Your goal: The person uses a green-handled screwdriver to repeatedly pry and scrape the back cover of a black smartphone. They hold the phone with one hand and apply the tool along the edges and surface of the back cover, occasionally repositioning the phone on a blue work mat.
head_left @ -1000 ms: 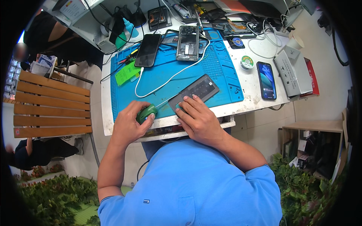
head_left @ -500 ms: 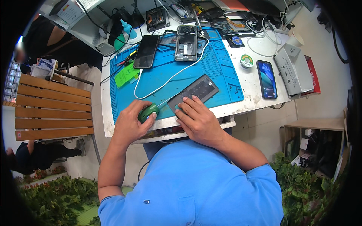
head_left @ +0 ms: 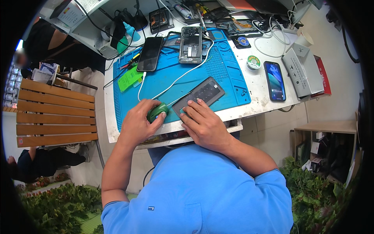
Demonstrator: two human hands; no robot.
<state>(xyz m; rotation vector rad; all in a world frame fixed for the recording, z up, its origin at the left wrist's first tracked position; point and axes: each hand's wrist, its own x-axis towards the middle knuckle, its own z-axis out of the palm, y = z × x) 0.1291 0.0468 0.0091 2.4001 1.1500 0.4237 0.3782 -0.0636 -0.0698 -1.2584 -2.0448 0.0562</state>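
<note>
My left hand is wrapped around a small green squeeze bottle. Its thin nozzle reaches right, to the edge of a dark, flat phone-sized panel lying tilted on the blue work mat. Over the near left end of that panel, my right hand grips it with bent fingers on its top face. Farther back lie a black phone with a white cable beside its lower end, and an opened phone with its inside showing.
A bright green card-like piece lies at the mat's left. Right of the mat are a round tin, a lit phone and a white box. Phone parts crowd the back. An open drawer sits under the front edge.
My left hand and the green bottle have shifted slightly right and up, bringing the nozzle along the panel's edge. My right hand and the panel stay almost where they were.
</note>
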